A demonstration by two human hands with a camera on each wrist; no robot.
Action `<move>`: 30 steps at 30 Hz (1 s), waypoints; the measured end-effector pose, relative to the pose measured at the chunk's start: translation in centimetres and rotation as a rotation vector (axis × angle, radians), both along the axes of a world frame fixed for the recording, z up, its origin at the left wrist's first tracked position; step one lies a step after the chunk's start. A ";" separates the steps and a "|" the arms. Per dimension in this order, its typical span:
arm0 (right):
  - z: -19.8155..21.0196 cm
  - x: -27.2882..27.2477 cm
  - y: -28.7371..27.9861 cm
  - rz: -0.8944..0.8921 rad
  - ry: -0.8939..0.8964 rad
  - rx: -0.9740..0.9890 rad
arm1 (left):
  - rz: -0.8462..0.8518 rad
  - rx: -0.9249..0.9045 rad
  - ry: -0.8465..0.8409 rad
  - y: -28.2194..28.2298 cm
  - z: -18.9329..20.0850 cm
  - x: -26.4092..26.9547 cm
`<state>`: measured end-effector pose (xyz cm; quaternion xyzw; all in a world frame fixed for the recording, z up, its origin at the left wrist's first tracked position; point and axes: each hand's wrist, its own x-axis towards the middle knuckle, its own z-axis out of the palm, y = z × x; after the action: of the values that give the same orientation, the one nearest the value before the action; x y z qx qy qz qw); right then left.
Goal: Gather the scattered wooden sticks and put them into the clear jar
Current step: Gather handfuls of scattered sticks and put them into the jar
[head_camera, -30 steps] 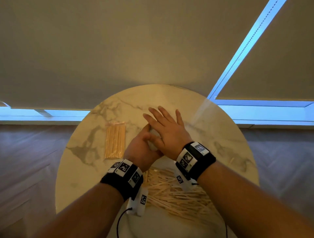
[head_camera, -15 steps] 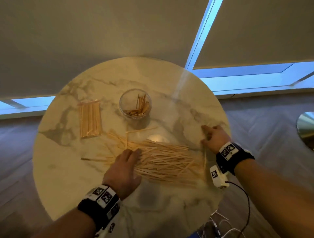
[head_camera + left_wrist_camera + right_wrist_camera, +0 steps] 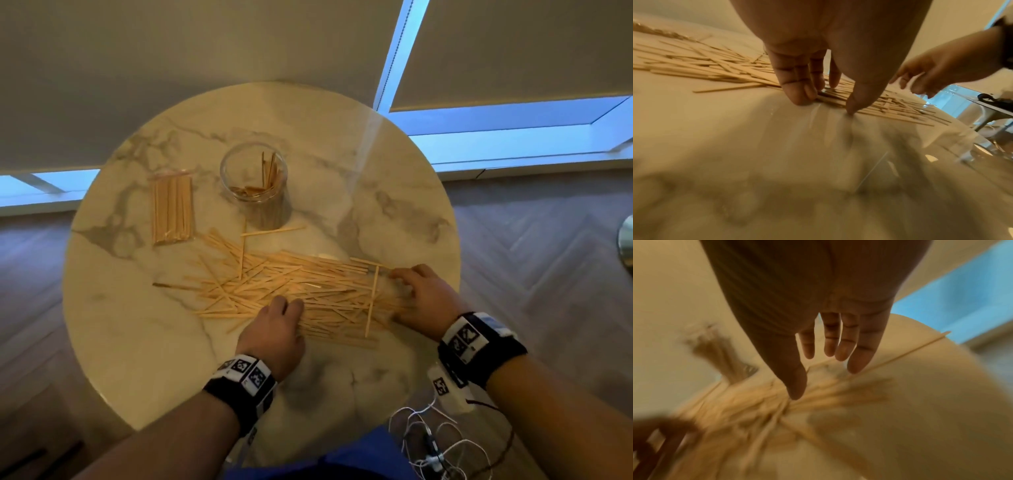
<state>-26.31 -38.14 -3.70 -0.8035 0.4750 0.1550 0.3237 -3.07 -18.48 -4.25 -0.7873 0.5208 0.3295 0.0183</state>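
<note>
A wide pile of thin wooden sticks [image 3: 308, 287] lies scattered across the middle of the round marble table [image 3: 137, 325]. Behind it stands the clear jar [image 3: 228, 178], upright, with a few sticks inside. My left hand [image 3: 279, 318] is at the pile's near edge. In the left wrist view its bent fingers [image 3: 797, 92] and thumb tip touch the sticks [image 3: 705, 65] and the tabletop. My right hand [image 3: 411, 294] lies over the pile's right end with fingers straight and spread. The right wrist view is blurred, with the right hand [image 3: 818, 374] just above the sticks [image 3: 756, 402].
A clear packet of bundled sticks [image 3: 171, 209] lies left of the jar. A single stick [image 3: 274, 230] lies between jar and pile. White cables [image 3: 438, 442] hang below the table's near right edge. Wood floor surrounds the table.
A second ago both hands were together over the jar. They have since drawn back to the pile. In the last half second the right hand came inward from the table's right edge onto the sticks.
</note>
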 end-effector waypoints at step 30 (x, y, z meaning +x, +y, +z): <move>-0.7 9.5 0.4 0.713 -0.075 -0.229 | 0.308 -0.093 0.091 0.6 -0.3 2.2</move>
<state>-16.84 -37.72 -4.43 -0.9545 0.1674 0.1744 0.1748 -0.84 -17.87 -4.60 -0.8420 0.4089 0.3394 -0.0927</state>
